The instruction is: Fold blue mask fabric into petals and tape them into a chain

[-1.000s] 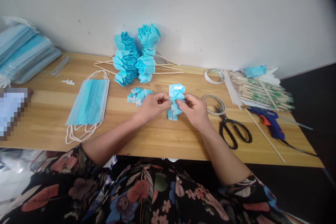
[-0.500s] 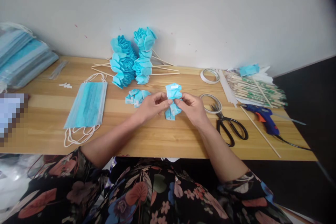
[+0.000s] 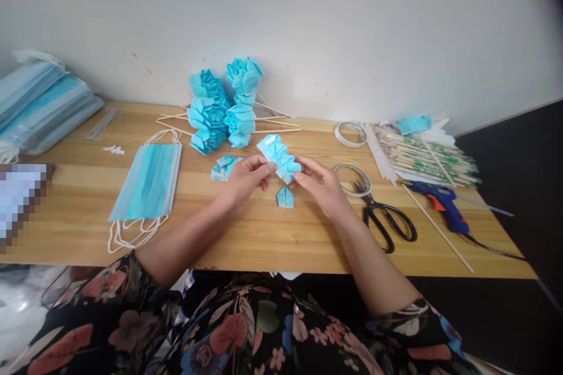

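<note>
Between my two hands, a strip of folded blue fabric petals (image 3: pixel 281 157) with white tape patches is held tilted above the table. My left hand (image 3: pixel 250 179) pinches its left edge between thumb and fingers. At the lower right end, my right hand (image 3: pixel 320 183) has its thumb and fingers closed on the strip. One loose folded blue petal (image 3: pixel 285 197) lies on the wood just below the strip. Several more folded petals (image 3: pixel 222 167) lie beside my left hand, partly hidden by it.
Blue fabric flowers on sticks (image 3: pixel 210 111) lie against the wall. Face masks (image 3: pixel 147 181) are at left, near a larger mask stack (image 3: pixel 48 105). At right are tape rolls (image 3: pixel 350 134), scissors (image 3: pixel 387 217), a glue gun (image 3: pixel 444 202) and bundled wooden sticks (image 3: pixel 413 152).
The petal strip has turned from upright to a slant, its top end leaning left. The loose petal below now shows apart from it. The view has tipped slightly upward.
</note>
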Demonstrator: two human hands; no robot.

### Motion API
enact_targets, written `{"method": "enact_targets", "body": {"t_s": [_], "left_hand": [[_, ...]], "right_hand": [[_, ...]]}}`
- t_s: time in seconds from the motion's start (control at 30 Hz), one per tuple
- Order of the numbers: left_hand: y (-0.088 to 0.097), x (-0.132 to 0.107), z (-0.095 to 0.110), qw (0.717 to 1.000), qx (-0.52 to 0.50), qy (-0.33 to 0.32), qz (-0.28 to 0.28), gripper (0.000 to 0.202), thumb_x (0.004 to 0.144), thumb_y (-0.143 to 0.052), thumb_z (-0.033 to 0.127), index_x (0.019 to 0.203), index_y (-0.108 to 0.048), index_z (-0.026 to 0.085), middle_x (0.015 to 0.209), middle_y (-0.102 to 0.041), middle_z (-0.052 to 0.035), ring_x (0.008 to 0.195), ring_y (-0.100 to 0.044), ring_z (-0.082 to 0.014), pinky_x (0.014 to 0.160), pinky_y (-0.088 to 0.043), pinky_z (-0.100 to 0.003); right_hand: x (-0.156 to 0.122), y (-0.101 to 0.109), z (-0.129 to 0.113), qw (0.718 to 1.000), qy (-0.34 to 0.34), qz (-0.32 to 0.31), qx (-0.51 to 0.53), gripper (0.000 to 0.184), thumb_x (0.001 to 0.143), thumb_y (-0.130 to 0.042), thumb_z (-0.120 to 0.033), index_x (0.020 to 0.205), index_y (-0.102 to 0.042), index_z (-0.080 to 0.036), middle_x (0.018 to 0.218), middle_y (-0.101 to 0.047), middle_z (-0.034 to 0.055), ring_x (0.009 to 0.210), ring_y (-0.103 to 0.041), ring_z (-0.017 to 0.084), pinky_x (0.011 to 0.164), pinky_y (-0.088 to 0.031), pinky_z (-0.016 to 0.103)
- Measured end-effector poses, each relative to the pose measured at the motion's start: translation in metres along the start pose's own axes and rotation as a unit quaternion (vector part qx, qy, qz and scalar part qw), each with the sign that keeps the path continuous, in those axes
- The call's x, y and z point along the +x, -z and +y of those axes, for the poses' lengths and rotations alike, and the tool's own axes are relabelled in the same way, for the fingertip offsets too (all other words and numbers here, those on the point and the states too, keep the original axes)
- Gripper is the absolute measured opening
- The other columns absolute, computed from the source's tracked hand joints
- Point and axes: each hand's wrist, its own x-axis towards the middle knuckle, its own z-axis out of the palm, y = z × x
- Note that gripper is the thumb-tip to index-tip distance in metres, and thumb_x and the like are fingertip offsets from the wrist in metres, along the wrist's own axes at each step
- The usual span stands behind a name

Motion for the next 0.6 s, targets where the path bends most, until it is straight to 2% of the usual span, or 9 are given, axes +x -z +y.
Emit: {"method": "enact_targets", "body": {"t_s": [0.23,0.37,0.6], "left_hand": [[-0.0080,-0.0059,0.0023,0.997,0.037,0.004,-0.063,0.031,0.077,-0.075,0.043,0.086,-0.064,0.015,0.070,-0.064,-0.0010,0.062,-0.058,-0.0112,0.058,-0.049,-0.025],[-0.0102,-0.0060,0.0002,0.997,0.020,-0.007,-0.078,0.036,0.067,-0.082,0.033,0.092,-0.062,0.015,0.074,-0.064,0.0000,0.063,-0.056,-0.0107,0.056,-0.047,-0.023],[-0.0080,-0.0041,-0.0040,0.997,0.005,-0.011,-0.075,0.028,0.071,-0.075,0.023,0.091,-0.058,0.015,0.074,-0.064,0.0010,0.060,-0.054,-0.0084,0.055,-0.045,-0.022]], "right_hand": [[0.0005,-0.0017,0.0032,0.997,0.040,0.006,-0.066,0.035,0.081,-0.070,-0.034,0.114,-0.070,-0.023,0.098,-0.075,0.0035,0.086,-0.067,0.018,0.081,-0.055,0.034],[0.0000,-0.0027,0.0033,0.996,0.044,0.005,-0.083,0.032,0.081,-0.068,-0.031,0.112,-0.071,-0.022,0.095,-0.074,0.0026,0.082,-0.066,0.017,0.076,-0.055,0.032],[0.0006,-0.0026,0.0046,0.998,0.042,0.008,-0.036,0.037,0.081,-0.070,-0.033,0.116,-0.071,-0.022,0.093,-0.076,0.0025,0.082,-0.068,0.018,0.077,-0.057,0.033]]}}
